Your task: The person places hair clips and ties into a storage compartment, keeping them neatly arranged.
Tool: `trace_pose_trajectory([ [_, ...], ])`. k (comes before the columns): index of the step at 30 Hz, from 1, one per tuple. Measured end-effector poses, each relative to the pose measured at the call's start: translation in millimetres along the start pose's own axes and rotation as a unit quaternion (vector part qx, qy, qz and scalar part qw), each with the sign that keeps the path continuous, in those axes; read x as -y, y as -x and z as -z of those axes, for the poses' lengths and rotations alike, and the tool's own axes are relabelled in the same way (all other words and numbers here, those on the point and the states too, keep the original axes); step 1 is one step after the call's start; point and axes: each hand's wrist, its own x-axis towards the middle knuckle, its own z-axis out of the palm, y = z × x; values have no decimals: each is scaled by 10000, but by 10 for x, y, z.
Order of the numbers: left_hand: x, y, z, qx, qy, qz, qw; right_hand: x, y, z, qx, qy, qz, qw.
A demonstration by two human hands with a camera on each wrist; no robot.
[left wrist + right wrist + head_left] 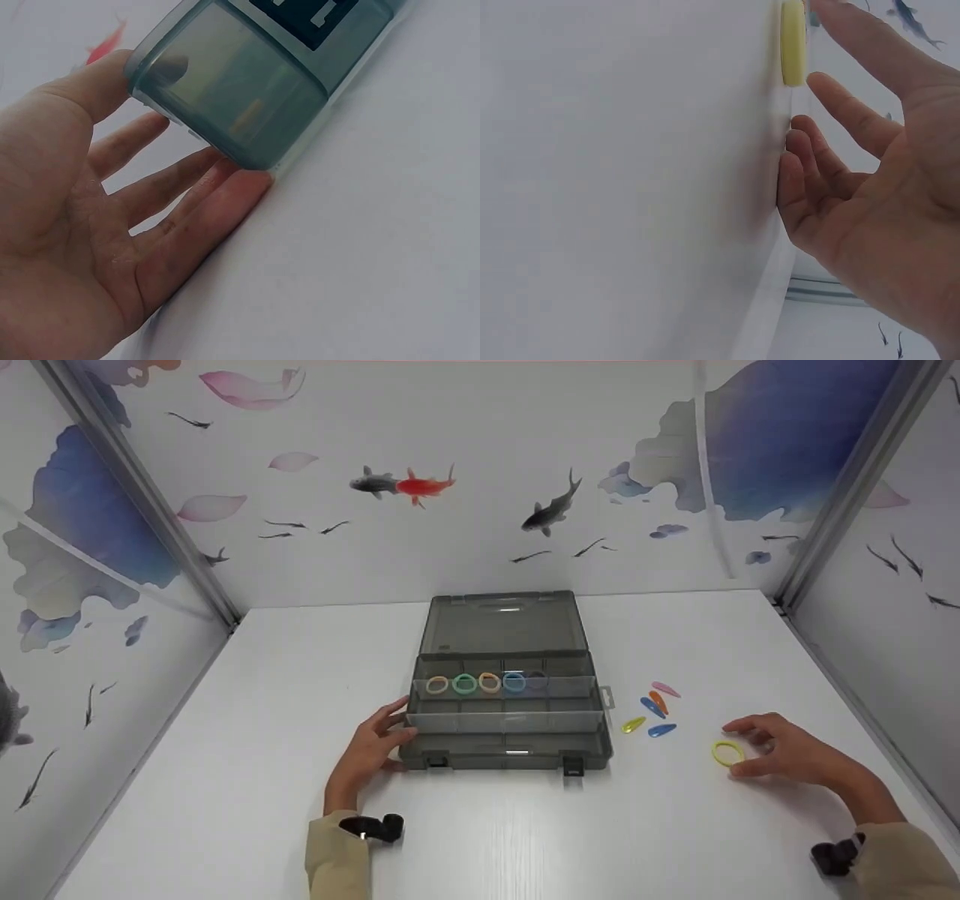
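Fingers of the right hand (795,751) loosely bent and apart, thumb and index on opposite sides of a thin, smooth, bright yellow ring (793,46) flat on the white table (525,832), right of teardrop-shaped clips (658,703); thumb contact hard to tell. Left hand (366,744): fingers mostly straight against the left side of a smoky translucent box (506,761), lid (502,626) open, coloured rings (456,685) in a row inside.

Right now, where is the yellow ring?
Head view, right side: the yellow ring is between the hair clips and the right hand, closer to the hand.
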Motion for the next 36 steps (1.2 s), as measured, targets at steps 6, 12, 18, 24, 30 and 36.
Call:
trace_pose_trajectory([
  [6,-11,2,2,-16,-65,-20,10000,35,-27,-18,41,85,92,9999],
  [12,-10,0,0,-53,-49,-24,10000,37,-14,-34,-125,109,129,9998],
  [18,16,-7,-3,-2,-100,-26,9999,33,-8,-41,-206,134,51,9997],
  [24,27,-9,0,-36,-168,-64,9998,38,-28,-31,-202,201,-34,9996],
  [30,14,8,-10,-96,-88,-31,9999,44,-18,-46,-329,258,233,9989],
  [36,-6,-2,-17,-98,-86,-35,9999,60,-27,-53,-317,219,145,9992],
])
